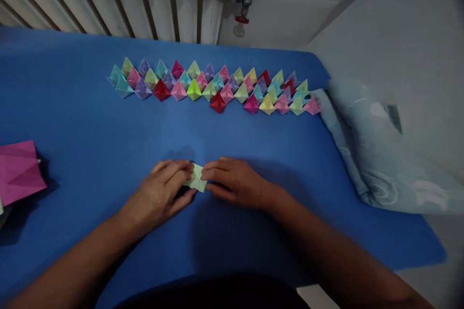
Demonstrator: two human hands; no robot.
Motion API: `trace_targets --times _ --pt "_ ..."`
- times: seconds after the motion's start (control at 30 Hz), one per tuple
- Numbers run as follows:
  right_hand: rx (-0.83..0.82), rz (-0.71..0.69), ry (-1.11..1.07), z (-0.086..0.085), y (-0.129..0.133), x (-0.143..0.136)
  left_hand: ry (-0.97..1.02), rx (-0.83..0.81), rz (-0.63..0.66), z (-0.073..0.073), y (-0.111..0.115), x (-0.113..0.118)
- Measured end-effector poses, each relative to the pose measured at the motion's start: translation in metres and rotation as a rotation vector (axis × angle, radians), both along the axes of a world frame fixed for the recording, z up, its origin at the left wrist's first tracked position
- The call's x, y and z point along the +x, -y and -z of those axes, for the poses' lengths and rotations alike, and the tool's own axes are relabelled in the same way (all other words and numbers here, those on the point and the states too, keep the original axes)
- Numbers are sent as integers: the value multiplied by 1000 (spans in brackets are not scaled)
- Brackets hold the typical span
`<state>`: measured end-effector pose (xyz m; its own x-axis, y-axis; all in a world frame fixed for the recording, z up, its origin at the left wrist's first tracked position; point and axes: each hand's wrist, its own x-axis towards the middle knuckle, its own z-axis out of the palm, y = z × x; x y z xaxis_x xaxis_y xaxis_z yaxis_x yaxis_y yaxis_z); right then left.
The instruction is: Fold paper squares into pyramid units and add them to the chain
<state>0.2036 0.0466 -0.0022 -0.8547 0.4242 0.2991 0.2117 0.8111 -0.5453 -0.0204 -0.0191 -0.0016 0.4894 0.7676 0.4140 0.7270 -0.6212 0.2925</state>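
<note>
On the blue surface (105,140), the left hand (155,195) and right hand (239,183) grip pale green paper (197,177) in bent fingers (217,175); folded pieces (194,90) (many-coloured) sit in rows beyond

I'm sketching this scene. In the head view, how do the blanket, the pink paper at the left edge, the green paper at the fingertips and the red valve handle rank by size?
1. Blanket
2. Pink paper, cut off by the frame
3. Green paper, partly covered
4. Valve handle
</note>
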Motion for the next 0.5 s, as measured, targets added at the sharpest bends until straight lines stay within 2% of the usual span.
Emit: trace_targets --times 0.33,0.5 --pt "-22 37 13 0 -1 -1 -6 -14 11 -4 -2 0" --pt "30 49 53 3 1 -1 -6 -12 -11 -7 -2 2"
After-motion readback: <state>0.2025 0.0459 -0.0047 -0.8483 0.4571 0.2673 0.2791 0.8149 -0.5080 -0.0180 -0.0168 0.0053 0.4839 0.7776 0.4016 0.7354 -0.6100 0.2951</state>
